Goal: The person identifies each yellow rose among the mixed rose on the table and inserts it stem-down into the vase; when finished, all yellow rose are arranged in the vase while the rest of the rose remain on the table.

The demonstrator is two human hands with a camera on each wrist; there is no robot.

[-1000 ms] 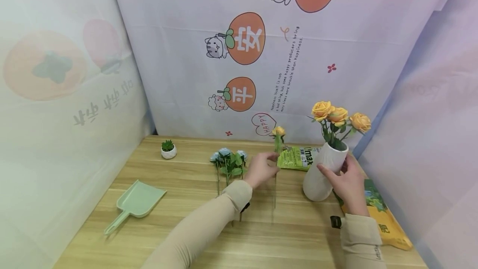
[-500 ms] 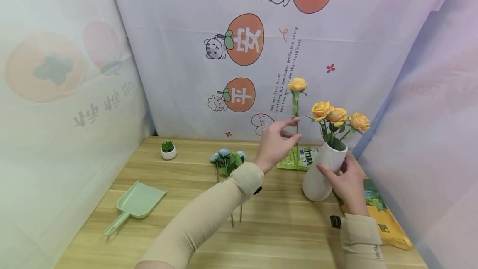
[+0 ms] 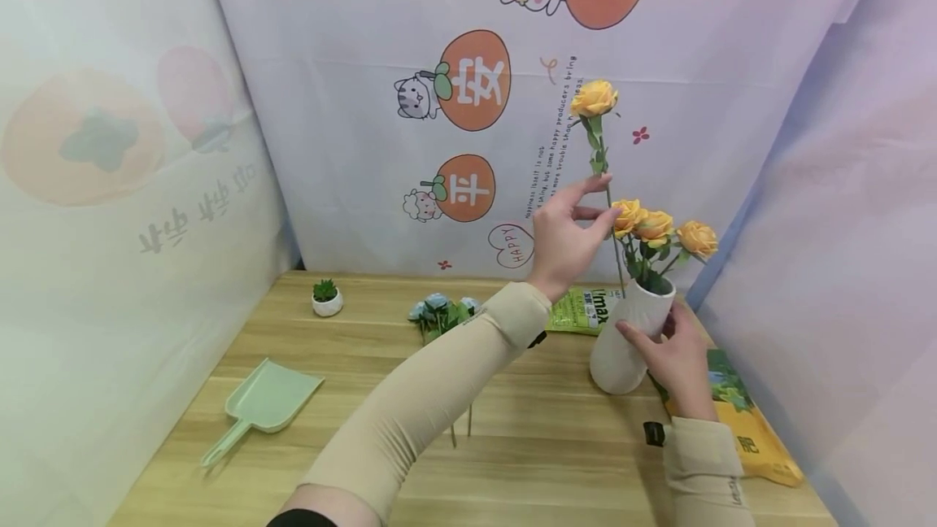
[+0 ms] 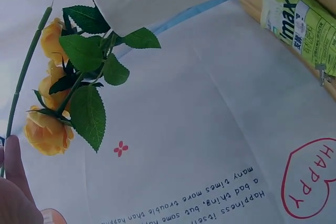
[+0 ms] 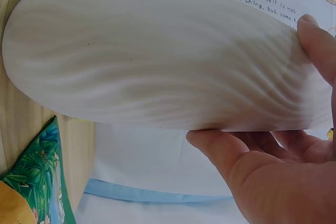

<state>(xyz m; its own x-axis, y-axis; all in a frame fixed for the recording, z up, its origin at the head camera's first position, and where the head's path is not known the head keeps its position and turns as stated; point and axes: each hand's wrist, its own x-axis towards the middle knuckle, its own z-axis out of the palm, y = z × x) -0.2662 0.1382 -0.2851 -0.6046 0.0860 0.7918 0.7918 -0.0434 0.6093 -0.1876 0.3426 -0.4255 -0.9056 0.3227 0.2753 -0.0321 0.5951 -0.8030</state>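
My left hand (image 3: 571, 236) pinches the stem of a yellow artificial rose (image 3: 594, 98), holding it upright with its bloom high above the other roses. The stem's lower end (image 4: 25, 72) hangs beside the vase mouth, outside the rim as far as I can tell. A white ribbed vase (image 3: 628, 341) leans slightly to the right on the table, and my right hand (image 3: 677, 360) grips its side, thumb in front. Several yellow roses (image 3: 654, 226) with green leaves stand in the vase. In the right wrist view, fingers and thumb wrap the vase (image 5: 157, 56) near its neck.
Blue roses (image 3: 437, 307) lie on the wooden table (image 3: 534, 446), partly behind my left sleeve. A green packet (image 3: 578, 311) is behind the vase and a yellow-green bag (image 3: 754, 429) lies to its right. A light green dustpan (image 3: 267, 401) and a small potted succulent (image 3: 326, 298) are at left.
The left hand has lifted the yellow rose from low near the table and carried it up and rightward to the vase. My right hand keeps its hold on the vase.
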